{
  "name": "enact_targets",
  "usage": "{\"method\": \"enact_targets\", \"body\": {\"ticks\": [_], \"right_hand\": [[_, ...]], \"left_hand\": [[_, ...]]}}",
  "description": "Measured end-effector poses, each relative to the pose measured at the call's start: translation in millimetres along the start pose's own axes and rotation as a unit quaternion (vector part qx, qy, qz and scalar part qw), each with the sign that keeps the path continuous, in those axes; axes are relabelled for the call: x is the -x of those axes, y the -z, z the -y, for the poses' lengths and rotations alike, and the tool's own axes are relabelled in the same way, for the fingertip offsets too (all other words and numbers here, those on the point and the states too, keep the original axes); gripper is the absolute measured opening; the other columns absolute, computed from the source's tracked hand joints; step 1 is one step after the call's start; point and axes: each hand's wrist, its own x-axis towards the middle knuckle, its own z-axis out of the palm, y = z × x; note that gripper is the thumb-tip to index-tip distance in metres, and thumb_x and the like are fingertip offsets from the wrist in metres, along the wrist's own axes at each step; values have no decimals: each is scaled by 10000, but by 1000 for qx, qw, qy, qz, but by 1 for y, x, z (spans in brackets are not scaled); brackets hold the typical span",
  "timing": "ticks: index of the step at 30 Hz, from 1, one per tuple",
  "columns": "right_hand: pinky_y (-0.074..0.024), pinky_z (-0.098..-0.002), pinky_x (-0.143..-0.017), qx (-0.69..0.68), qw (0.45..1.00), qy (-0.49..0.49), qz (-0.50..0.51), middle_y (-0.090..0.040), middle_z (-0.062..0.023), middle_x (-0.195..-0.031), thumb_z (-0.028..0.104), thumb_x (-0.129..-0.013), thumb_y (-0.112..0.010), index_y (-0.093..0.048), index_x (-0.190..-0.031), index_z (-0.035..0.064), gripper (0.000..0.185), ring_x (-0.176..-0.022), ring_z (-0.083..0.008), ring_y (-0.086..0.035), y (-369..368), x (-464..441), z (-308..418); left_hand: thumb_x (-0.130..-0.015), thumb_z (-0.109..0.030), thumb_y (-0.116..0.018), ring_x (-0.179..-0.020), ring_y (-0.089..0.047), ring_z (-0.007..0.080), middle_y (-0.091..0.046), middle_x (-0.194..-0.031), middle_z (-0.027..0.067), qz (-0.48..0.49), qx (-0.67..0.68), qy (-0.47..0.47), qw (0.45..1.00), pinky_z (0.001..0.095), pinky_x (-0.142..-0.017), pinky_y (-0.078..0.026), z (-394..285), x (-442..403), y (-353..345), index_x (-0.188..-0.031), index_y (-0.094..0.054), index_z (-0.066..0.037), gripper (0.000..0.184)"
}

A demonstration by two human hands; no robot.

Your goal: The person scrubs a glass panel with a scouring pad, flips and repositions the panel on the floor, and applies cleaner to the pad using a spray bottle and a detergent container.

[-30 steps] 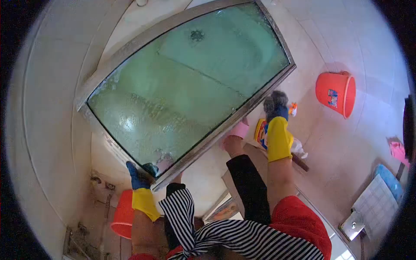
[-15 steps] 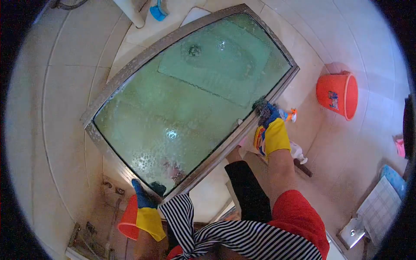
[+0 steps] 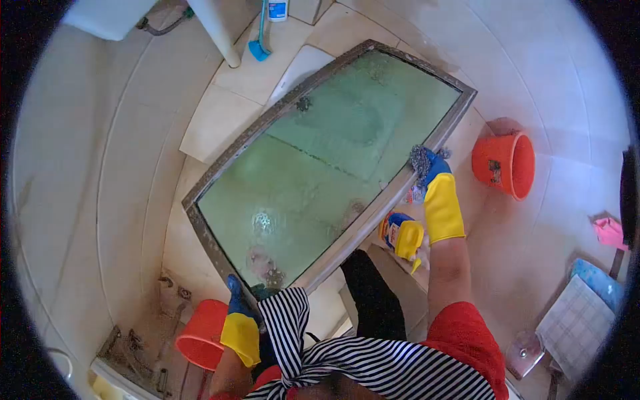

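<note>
A framed glass panel, greenish with wet patches, stands tilted across the middle of the view. My left hand, in a blue and yellow rubber glove, grips the frame's lower left corner; its fingertips lie over the edge. My right hand, gloved the same way, is closed on a grey mesh scrubber. It presses this against the frame's right-hand edge. Below that hand, a yellow and blue bottle sits near my leg.
One red bucket lies at the right against the tiled wall, and another red bucket is beside my left hand. A blue brush and a white bottle are at the back. At far right hangs a checked cloth.
My view has shifted, and the panel now appears lower and further right. My right hand, with the scrubber, is a little farther up the frame's edge. My left hand keeps its hold.
</note>
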Motion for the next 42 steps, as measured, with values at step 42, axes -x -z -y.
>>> {"method": "enact_targets", "body": {"ticks": [42], "right_hand": [[-366,-397,-975,714,652,231,-108,-476,-126,-1308,542,-849,-600,-541,-1301,113,626,-1193,-303,-414,-250,90,151]], "left_hand": [[-935,-385,-575,-1087,-597,204,-591,-1305,61,40,-131,-1,991,345,-902,-475,-46,35,25,-1429,-446,-91,589]]}}
